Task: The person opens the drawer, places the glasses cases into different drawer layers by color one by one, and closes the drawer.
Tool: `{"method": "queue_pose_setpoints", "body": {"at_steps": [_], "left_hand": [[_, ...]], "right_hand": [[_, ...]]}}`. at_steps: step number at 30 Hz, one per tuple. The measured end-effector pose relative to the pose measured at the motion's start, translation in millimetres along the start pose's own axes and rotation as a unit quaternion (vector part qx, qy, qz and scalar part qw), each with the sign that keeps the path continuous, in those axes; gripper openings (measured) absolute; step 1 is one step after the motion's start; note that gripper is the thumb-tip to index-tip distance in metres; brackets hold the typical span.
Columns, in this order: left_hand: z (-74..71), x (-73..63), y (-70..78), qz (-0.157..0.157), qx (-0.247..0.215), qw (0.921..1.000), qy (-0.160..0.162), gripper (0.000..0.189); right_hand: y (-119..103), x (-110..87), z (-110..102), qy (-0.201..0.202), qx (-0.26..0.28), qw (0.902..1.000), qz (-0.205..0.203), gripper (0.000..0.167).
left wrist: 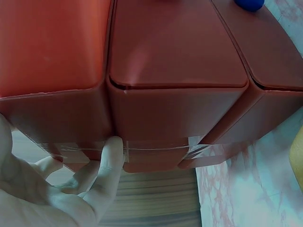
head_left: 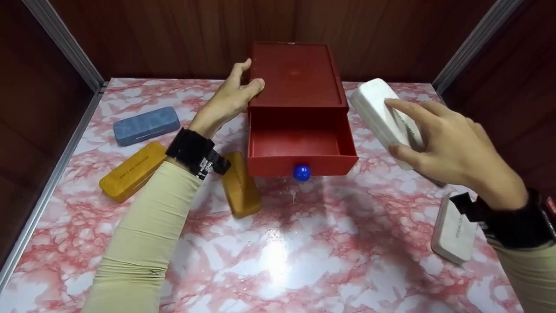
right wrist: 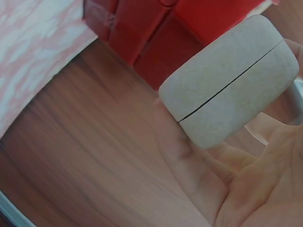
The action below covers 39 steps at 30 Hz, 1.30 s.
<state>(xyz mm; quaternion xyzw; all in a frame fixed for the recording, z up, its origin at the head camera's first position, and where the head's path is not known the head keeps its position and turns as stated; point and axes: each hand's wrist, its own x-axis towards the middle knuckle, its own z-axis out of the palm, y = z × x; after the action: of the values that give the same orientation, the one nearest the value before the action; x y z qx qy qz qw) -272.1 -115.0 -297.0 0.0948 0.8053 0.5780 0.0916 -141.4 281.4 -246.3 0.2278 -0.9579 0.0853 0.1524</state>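
A white glasses case [head_left: 377,114] with dark lettering is gripped between the thumb and fingers of my right hand [head_left: 451,143]. It is held tilted above the table, to the right of the red drawer box [head_left: 295,74]. Its end and lid seam face the right wrist view, where the case [right wrist: 232,80] looks shut. The box's drawer [head_left: 278,165], with a blue knob [head_left: 302,173], is pulled out toward me; its visible inside holds nothing. My left hand [head_left: 230,95] touches the box's left side, thumb at the top edge. Straight fingers [left wrist: 110,163] press the red wall in the left wrist view.
Left on the marbled table [head_left: 243,269] lie a blue glasses case [head_left: 147,125] and a yellow one [head_left: 132,171]. Another yellow case [head_left: 241,184] sits beside the drawer. A second white case [head_left: 454,230] lies right, partly behind my wrist. Wooden walls [head_left: 173,39] enclose the table.
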Motion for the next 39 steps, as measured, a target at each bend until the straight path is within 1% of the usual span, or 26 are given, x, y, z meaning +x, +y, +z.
{"method": "queue_pose_setpoints", "body": {"at_steps": [7,13,17,26,29,32,36,39], "left_hand": [[0.6,1.2,-0.3,0.003,-0.007,1.0,-0.002,0.081],[0.7,1.7,0.3,-0.002,-0.005,1.0,-0.002,0.081],[1.4,2.9,0.2,0.005,-0.006,1.0,-0.002,0.081],[-0.2,2.4,-0.5,0.009,-0.009,0.9999,0.004,0.081],[-1.2,1.8,-1.8,0.01,-0.024,0.9996,0.007,0.081],[-1.7,0.7,-2.2,0.005,-0.036,0.9993,0.006,0.08],[-1.4,-0.1,-1.6,0.009,-0.026,0.9996,0.007,0.081],[-0.8,0.4,-1.8,0.012,-0.029,0.9995,0.01,0.08]], "right_hand": [[-20.6,10.5,-13.1,-0.008,0.003,0.9999,-0.009,0.072],[-37.2,17.7,-20.5,-0.018,0.006,0.9992,-0.035,0.068],[-47.0,21.7,-23.4,-0.034,0.002,0.9982,-0.049,0.065],[-64.2,31.0,-25.6,-0.076,0.001,0.9939,-0.079,0.058],[-69.8,35.8,-25.1,-0.097,0.001,0.9913,-0.089,0.057],[-75.5,41.3,-24.2,-0.122,-0.002,0.9887,-0.087,0.056],[-81.4,48.6,-23.8,-0.15,-0.008,0.9853,-0.081,0.051],[-85.0,52.6,-23.9,-0.167,-0.007,0.9829,-0.077,0.048]]}}
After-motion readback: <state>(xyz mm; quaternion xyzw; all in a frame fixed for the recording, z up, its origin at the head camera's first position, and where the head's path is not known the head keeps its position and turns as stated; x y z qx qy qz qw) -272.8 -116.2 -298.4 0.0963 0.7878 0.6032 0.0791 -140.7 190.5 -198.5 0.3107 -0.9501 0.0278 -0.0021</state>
